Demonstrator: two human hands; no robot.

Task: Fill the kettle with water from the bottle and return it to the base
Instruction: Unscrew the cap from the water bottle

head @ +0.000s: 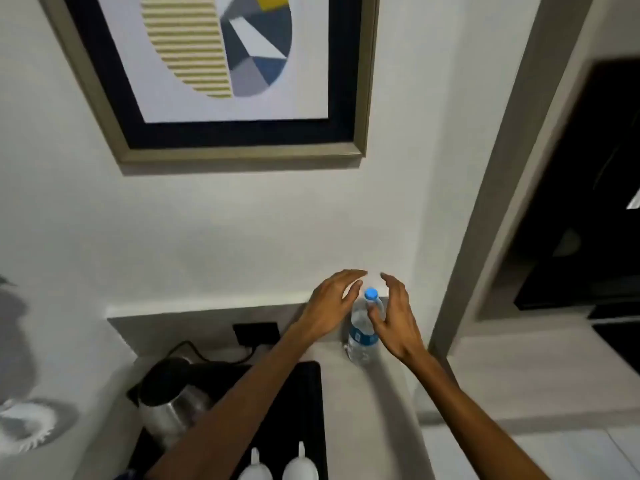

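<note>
Both hands, left hand [334,301] and right hand [394,318], flank the capped bottle [360,336] open, gripping nothing, apparently positioned to seize and uncap it.

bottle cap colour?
Blue. The cap tops the clear bottle, seen in the head view.

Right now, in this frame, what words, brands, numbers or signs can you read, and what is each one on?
No text here can be read.
Water bottle: its blue label carries small white print, too blurred to read.
Blue cap: plain, no marking visible.
Kettle: no readable brand or level marks.
Framed picture: abstract shapes only, no lettering.
Wall socket: dark, no legible marking.
</note>
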